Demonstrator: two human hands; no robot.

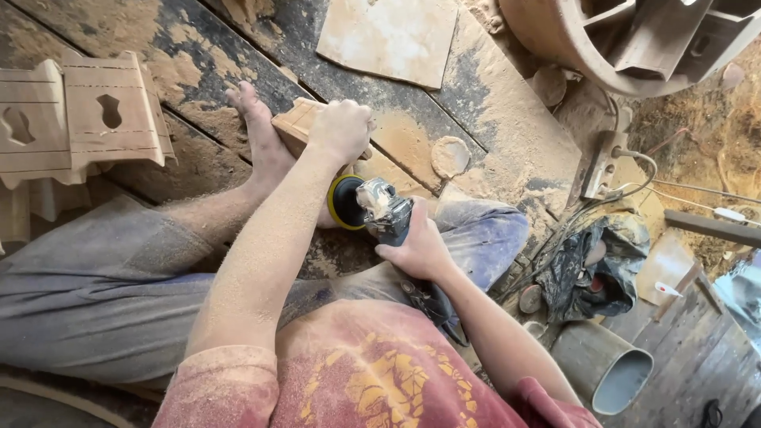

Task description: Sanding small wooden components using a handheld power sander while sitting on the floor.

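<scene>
My left hand [339, 131] presses down on a small pale wooden piece [295, 123] that rests against my bare foot [260, 135] on the dusty plank floor. My right hand [416, 247] grips the dark body of an angle grinder [386, 212]. Its round black and yellow sanding disc [346, 202] sits just below the wooden piece, close to my left wrist. Sawdust coats my forearms and grey trousers. The grinder's cable runs back under my right arm.
Carved wooden parts [79, 111] with cut-out shapes stand at the left. A square board [388, 36] lies ahead. At the right are a power strip [604, 162] with cables, a dark crumpled bag [590, 265], a grey pipe [606, 368] and a large round wooden frame [571, 47].
</scene>
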